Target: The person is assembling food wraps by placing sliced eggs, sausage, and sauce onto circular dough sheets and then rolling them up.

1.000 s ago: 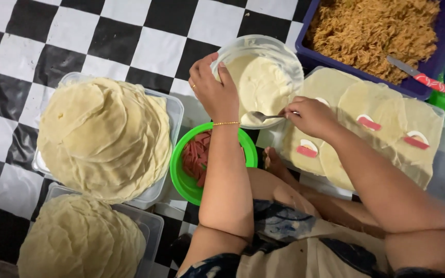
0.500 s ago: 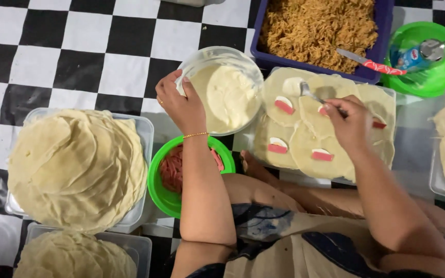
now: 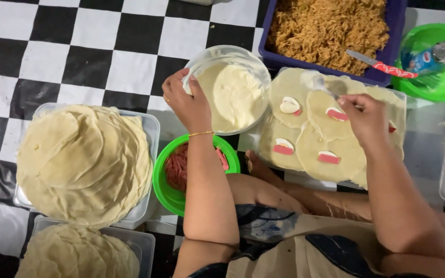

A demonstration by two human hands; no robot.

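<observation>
My left hand [image 3: 187, 103] grips the rim of the bowl of white cream [image 3: 231, 90]. My right hand [image 3: 365, 119] pinches a spoon [image 3: 319, 85] over the laid-out wrappers [image 3: 330, 136], right of the bowl.

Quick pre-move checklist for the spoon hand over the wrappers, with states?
1. Left hand steadies cream bowl by the rim: ok.
2. Right hand has a grip on the spoon: ok.
3. Spoon loaded with cream: cannot tell.
4. Wrappers laid flat on their tray: ok.
5. Each visible wrapper carries a red strip: ok.
6. Green bowl of red strips within reach: ok.
</observation>
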